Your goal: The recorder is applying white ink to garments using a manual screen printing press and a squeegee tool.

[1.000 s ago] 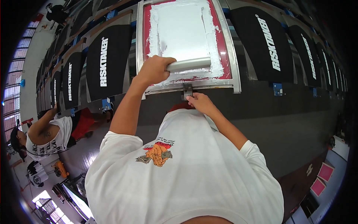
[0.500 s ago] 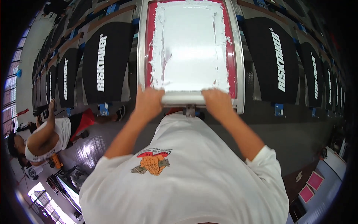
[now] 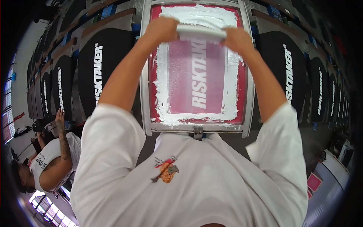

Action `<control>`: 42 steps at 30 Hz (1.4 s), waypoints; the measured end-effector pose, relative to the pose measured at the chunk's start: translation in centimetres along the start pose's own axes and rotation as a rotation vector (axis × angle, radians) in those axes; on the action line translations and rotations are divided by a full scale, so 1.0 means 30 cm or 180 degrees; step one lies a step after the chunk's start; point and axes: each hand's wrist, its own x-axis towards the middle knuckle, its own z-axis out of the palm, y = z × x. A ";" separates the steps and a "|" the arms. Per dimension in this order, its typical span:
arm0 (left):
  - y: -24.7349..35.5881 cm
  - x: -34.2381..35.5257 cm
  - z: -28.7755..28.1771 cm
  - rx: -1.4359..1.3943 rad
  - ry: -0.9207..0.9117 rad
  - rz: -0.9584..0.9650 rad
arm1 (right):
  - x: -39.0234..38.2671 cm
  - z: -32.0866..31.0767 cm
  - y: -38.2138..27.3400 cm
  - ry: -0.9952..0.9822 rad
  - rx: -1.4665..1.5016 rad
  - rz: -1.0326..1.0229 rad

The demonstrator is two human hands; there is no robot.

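Both hands grip a pale squeegee bar (image 3: 201, 32) near the far end of a metal-framed screen (image 3: 245, 125), my left hand (image 3: 162, 30) at its left end and my right hand (image 3: 237, 40) at its right; motion blurs them slightly. White ink (image 3: 231, 94) lies thick around the margins of the red screen. Its scraped middle (image 3: 189, 75) is translucent pink, with pale lettering showing. A metal clamp (image 3: 197, 132) sits at the near edge, just beyond my shirt front.
Rows of platens with printed black garments, left (image 3: 90, 68) and right (image 3: 280, 72), flank the screen closely. A co-worker in a white tank top (image 3: 56, 159) stands at the left, arm raised to the row. Pink screens (image 3: 314, 183) lie at lower right.
My right hand went from the clamp to the squeegee, joining my left at the near edge. Both then pushed it to the far end, thinning the white ink over the middle and exposing lettering.
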 end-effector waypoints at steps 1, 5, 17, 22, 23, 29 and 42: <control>0.068 -0.156 -0.042 -0.0031 -0.0342 -0.0070 | -0.118 -0.028 -0.070 -0.0487 0.0229 0.0140; 0.290 -0.750 0.067 -0.0356 -0.0752 0.0174 | -0.733 0.022 -0.319 -0.0615 0.1078 0.0169; -0.001 0.117 0.109 0.0198 0.0789 -0.0313 | 0.117 0.069 0.063 0.0281 -0.0131 0.0347; 0.159 -0.442 0.027 0.0264 -0.0329 -0.0067 | -0.357 -0.016 -0.186 -0.0871 0.0306 0.0314; 0.212 -0.612 0.093 0.0139 -0.0310 0.0011 | -0.529 -0.027 -0.265 -0.0967 0.0567 0.0413; 0.360 -0.807 0.279 -0.0684 0.0689 -0.0064 | -0.770 0.130 -0.321 0.0954 0.1008 -0.0036; 0.102 0.330 -0.096 0.0823 -0.0340 -0.0670 | 0.289 0.009 0.174 0.0235 0.0273 0.0435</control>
